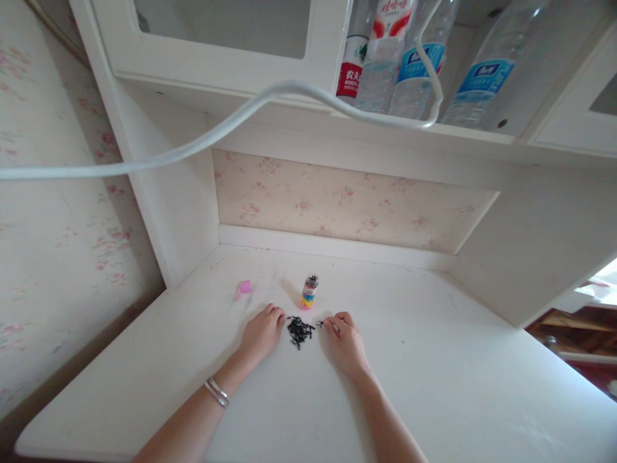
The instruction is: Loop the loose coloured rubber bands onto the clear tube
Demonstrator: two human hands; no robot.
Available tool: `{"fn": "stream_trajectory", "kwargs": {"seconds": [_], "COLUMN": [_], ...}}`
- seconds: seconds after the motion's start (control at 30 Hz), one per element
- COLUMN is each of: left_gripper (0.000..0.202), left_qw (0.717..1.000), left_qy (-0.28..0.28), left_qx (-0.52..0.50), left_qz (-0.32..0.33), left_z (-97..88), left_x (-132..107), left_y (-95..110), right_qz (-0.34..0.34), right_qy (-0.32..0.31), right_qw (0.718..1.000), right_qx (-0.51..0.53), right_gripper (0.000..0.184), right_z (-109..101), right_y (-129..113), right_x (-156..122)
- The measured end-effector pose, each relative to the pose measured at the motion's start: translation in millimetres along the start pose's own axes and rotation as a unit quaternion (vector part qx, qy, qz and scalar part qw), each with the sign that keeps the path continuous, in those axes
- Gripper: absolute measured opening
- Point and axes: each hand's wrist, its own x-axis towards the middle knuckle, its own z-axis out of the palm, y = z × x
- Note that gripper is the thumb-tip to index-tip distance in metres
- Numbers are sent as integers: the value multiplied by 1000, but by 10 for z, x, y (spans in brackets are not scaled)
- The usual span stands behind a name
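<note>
A loose pile of small black rubber bands lies on the white desk between my hands. My right hand, just right of the pile, has its thumb and fingers pinched on a small black rubber band, whose loop sticks out to the left. On the pile's other side, my left hand rests with its fingers closed together. A dark bit shows at its fingertips, too small to tell whether it is held. Behind the pile stands a small clear bottle, uncapped, with black bits at the top and coloured ones below.
A pink cap or wrapper lies left of the bottle. The white desk has a raised back edge and side panels. Overhead, a shelf holds several plastic bottles, and a white cable crosses in front of it.
</note>
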Motion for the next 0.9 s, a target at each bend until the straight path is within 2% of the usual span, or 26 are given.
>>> {"fn": "stream_trajectory", "kwargs": {"seconds": [0.4, 0.63, 0.7, 0.8, 0.9], "left_gripper": [25, 23, 23, 25, 29], "left_qw": [1000, 1000, 999, 994, 982], "left_qy": [-16, -10, 4, 21, 13], "left_qx": [-10, -18, -38, -102, -179], "left_qz": [-18, -21, -18, 20, 49], "left_z": [-63, -58, -77, -112, -105], "left_x": [-6, -9, -18, -42, -58], "left_y": [56, 48, 70, 154, 271], "right_qz": [6, 15, 19, 27, 45], "right_qy": [-1, 2, 13, 37, 53], "right_qw": [999, 996, 994, 988, 979], "right_qx": [32, 86, 107, 147, 192], "right_gripper": [35, 40, 40, 40, 40], "right_z": [-22, -27, -25, -36, -40], "right_y": [-30, -66, -71, -103, -194], "right_x": [-13, -14, -6, 12, 31]}}
